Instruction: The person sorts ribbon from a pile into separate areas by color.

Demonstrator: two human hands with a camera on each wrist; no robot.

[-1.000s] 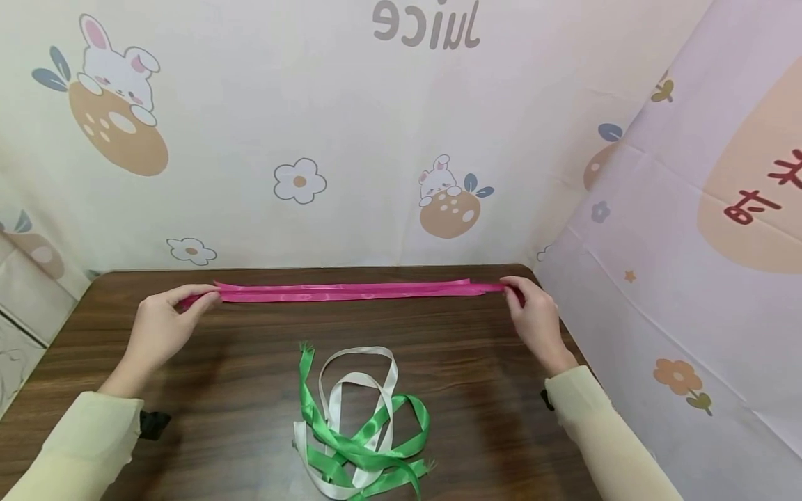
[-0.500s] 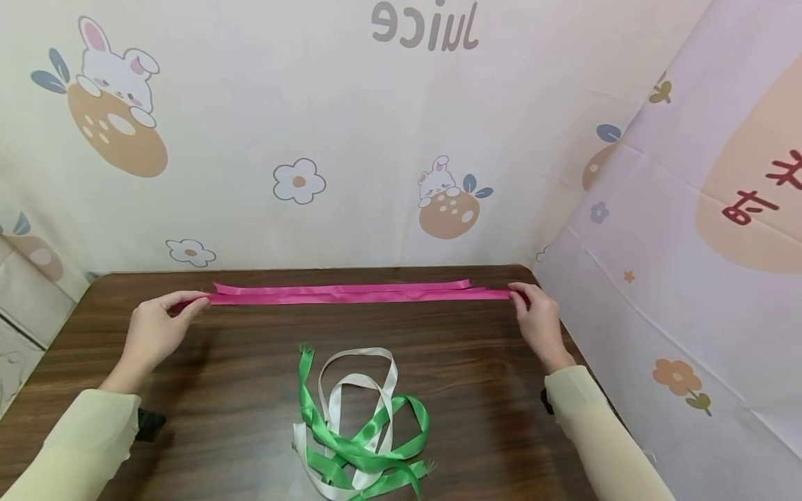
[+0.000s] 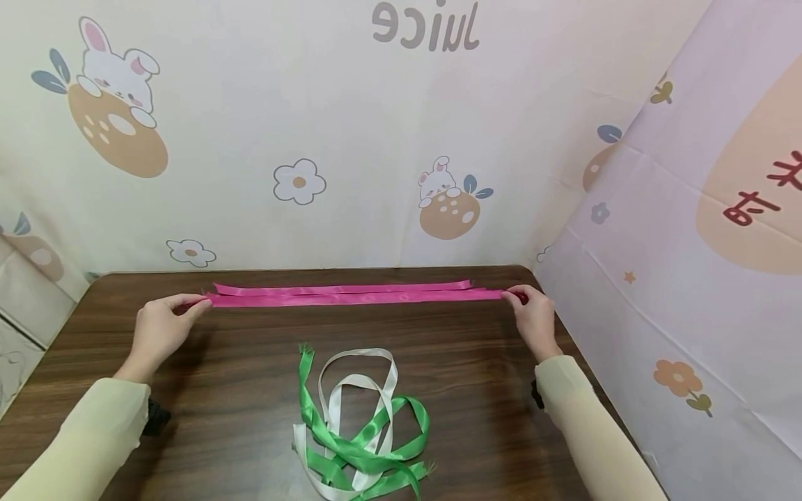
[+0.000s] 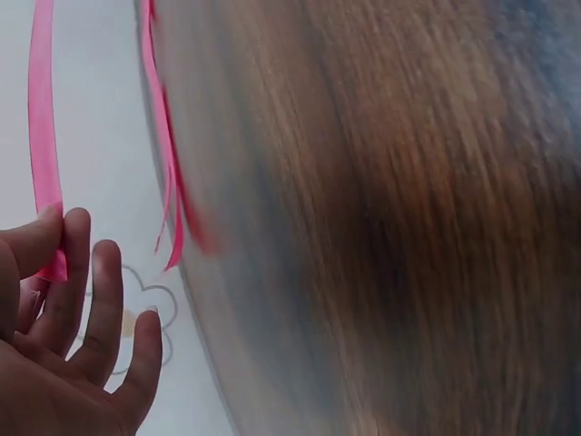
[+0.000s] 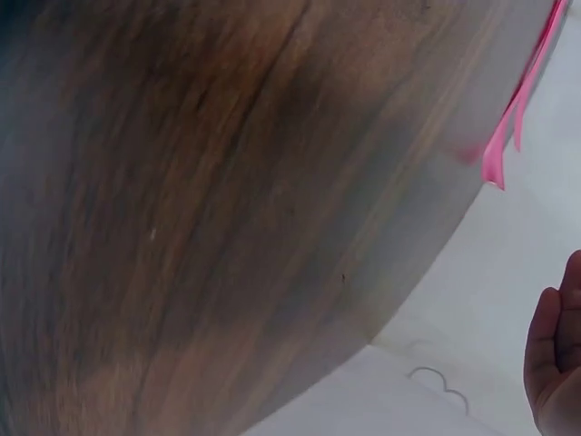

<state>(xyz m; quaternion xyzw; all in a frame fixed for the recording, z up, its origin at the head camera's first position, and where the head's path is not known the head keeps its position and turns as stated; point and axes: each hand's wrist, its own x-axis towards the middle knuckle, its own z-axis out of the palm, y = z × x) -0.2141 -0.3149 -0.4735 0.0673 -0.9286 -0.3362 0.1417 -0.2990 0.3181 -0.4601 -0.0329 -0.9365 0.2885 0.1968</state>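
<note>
A pink satin ribbon point(image 3: 358, 298) stretches nearly straight across the back of the table, between my two hands. Thumb and index finger of my left hand point(image 3: 161, 328) pinch its left end; in the left wrist view this ribbon point(image 4: 43, 127) hangs from the pinch while the other fingers are spread loosely. My right hand point(image 3: 535, 319) pinches the right end. In the right wrist view only part of that hand point(image 5: 556, 359) shows, its grip out of frame. Just behind the held ribbon lie more pink ribbon lengths point(image 3: 407, 287), their loose ends visible near the table edge.
A tangle of green ribbon point(image 3: 351, 449) and white ribbon point(image 3: 390, 376) lies at the front middle of the brown wooden table point(image 3: 250, 390). A printed cloth backdrop point(image 3: 351, 118) rises behind the table, and another cloth wall point(image 3: 689, 313) runs along the right.
The held ribbon has come slightly toward me, away from the pink lengths behind it. My left hand shifted a little left and nearer; the right hand moved outward, then slightly back in.
</note>
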